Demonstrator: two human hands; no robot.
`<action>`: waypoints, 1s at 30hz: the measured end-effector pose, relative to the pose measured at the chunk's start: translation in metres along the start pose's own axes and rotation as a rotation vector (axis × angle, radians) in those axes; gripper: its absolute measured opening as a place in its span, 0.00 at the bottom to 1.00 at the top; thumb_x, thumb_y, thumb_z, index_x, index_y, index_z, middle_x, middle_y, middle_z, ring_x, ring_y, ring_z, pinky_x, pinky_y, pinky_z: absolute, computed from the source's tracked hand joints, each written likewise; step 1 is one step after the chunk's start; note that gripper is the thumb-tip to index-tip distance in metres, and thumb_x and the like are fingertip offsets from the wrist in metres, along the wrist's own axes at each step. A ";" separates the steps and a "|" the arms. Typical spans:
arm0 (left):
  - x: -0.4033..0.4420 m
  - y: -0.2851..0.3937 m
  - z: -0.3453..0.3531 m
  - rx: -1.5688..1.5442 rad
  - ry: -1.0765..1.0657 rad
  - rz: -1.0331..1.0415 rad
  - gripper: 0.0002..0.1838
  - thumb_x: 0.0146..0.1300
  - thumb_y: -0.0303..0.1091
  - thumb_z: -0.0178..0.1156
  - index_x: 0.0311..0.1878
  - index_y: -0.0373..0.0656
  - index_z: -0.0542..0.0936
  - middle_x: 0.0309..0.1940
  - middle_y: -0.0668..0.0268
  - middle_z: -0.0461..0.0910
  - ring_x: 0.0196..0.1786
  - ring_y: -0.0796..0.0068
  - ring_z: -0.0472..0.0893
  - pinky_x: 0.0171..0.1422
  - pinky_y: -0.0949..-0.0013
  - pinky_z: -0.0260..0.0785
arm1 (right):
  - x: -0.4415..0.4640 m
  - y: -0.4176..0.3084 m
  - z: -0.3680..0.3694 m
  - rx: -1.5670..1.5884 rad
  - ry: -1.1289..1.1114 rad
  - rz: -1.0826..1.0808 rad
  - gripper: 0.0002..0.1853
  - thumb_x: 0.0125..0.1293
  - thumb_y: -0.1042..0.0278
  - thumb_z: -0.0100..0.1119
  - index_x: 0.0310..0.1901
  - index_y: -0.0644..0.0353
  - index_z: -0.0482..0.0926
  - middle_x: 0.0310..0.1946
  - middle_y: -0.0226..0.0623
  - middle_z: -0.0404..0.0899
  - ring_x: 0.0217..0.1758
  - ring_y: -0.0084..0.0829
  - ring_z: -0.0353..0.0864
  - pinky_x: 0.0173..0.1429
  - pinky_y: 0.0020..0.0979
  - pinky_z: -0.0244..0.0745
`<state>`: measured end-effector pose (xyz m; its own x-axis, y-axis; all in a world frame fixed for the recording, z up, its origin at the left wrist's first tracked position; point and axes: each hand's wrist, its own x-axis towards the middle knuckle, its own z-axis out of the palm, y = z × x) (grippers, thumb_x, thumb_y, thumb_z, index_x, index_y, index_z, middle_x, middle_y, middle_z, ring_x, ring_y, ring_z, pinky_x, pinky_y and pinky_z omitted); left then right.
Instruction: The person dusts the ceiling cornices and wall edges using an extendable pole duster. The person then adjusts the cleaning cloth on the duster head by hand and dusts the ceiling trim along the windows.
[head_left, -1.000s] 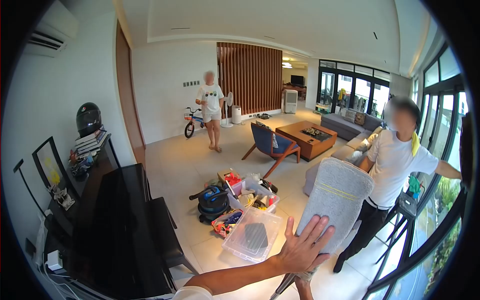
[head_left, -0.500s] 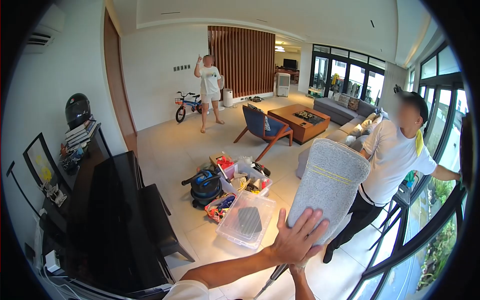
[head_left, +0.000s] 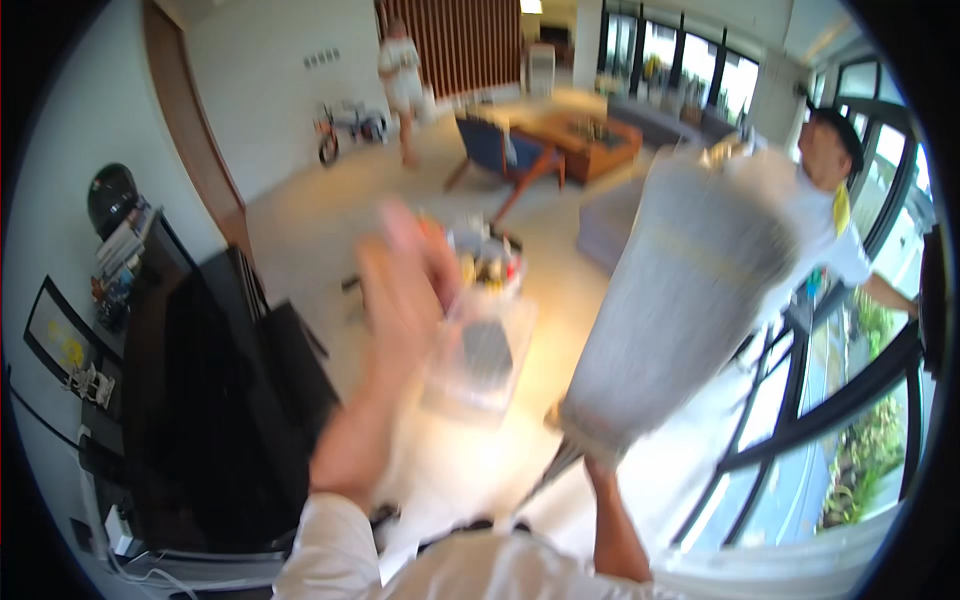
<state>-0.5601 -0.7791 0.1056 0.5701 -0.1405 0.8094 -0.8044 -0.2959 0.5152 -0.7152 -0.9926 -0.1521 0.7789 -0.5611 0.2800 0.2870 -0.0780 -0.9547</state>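
Observation:
A flat mop with a grey fabric pad (head_left: 685,290) is tilted up in front of me, its pad facing me and faint yellow stripes across it. My right hand (head_left: 592,458) grips the mop from behind at the lower end of the pad; most of its fingers are hidden by the pad. The thin dark handle (head_left: 548,478) slants down toward the floor. My left hand (head_left: 408,268) is raised to the left of the pad, apart from it and smeared by motion. Its fingers look stretched out, and nothing shows in it.
A clear plastic lid (head_left: 480,365) and a bin of mixed items (head_left: 485,255) are on the floor ahead. A person in a white shirt (head_left: 835,235) stands at the right by the glass doors; another person (head_left: 402,80) stands farther back. A black piano (head_left: 215,430) flanks my left.
My left hand has left the mop pad and swung up and to the left. The pad has come nearer and appears larger. My view has tipped downward.

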 end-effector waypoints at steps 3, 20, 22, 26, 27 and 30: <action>0.028 0.003 -0.036 -0.195 -0.050 -0.259 0.44 0.74 0.72 0.26 0.13 0.47 0.68 0.08 0.72 0.65 0.11 0.82 0.61 0.17 0.75 0.48 | 0.000 -0.008 -0.011 -0.059 0.027 0.014 0.31 0.56 0.66 0.73 0.62 0.60 0.74 0.53 0.38 0.82 0.54 0.33 0.82 0.59 0.39 0.77; -0.064 0.053 0.063 -1.064 -0.471 -0.341 0.27 0.62 0.27 0.70 0.61 0.38 0.68 0.50 0.61 0.82 0.53 0.71 0.82 0.59 0.65 0.75 | -0.027 0.000 -0.012 -0.148 -0.166 0.019 0.30 0.53 0.70 0.74 0.59 0.62 0.78 0.50 0.39 0.85 0.56 0.33 0.83 0.64 0.37 0.74; -0.067 0.050 0.055 -0.984 -0.371 -0.328 0.27 0.62 0.27 0.69 0.61 0.37 0.68 0.50 0.60 0.82 0.53 0.71 0.81 0.58 0.66 0.75 | -0.026 -0.063 -0.009 0.145 -0.278 0.041 0.36 0.50 0.70 0.75 0.63 0.67 0.75 0.56 0.43 0.83 0.62 0.36 0.80 0.69 0.39 0.70; -0.067 0.060 0.062 -1.069 -0.474 -0.320 0.31 0.64 0.32 0.70 0.65 0.36 0.65 0.54 0.60 0.78 0.57 0.73 0.77 0.62 0.66 0.68 | -0.001 -0.140 -0.055 0.271 -0.235 -0.227 0.53 0.44 0.50 0.76 0.70 0.72 0.66 0.67 0.51 0.71 0.70 0.46 0.71 0.73 0.51 0.63; -0.070 0.059 0.060 -1.069 -0.536 -0.335 0.36 0.63 0.34 0.71 0.70 0.37 0.63 0.60 0.61 0.75 0.62 0.73 0.72 0.68 0.64 0.63 | 0.007 -0.177 -0.041 0.274 -0.230 -0.278 0.54 0.44 0.47 0.76 0.69 0.73 0.66 0.66 0.51 0.72 0.70 0.45 0.72 0.72 0.47 0.64; -0.069 0.070 0.063 -1.104 -0.630 -0.327 0.36 0.66 0.39 0.68 0.70 0.35 0.62 0.61 0.58 0.73 0.65 0.68 0.70 0.71 0.61 0.60 | 0.014 -0.214 -0.020 0.202 -0.253 -0.287 0.54 0.42 0.47 0.78 0.68 0.72 0.68 0.64 0.48 0.74 0.68 0.43 0.72 0.72 0.43 0.63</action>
<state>-0.6455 -0.8495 0.0684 0.5016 -0.7138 0.4888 -0.1554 0.4814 0.8626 -0.7767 -1.0006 0.0539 0.7566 -0.3186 0.5710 0.5957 -0.0241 -0.8028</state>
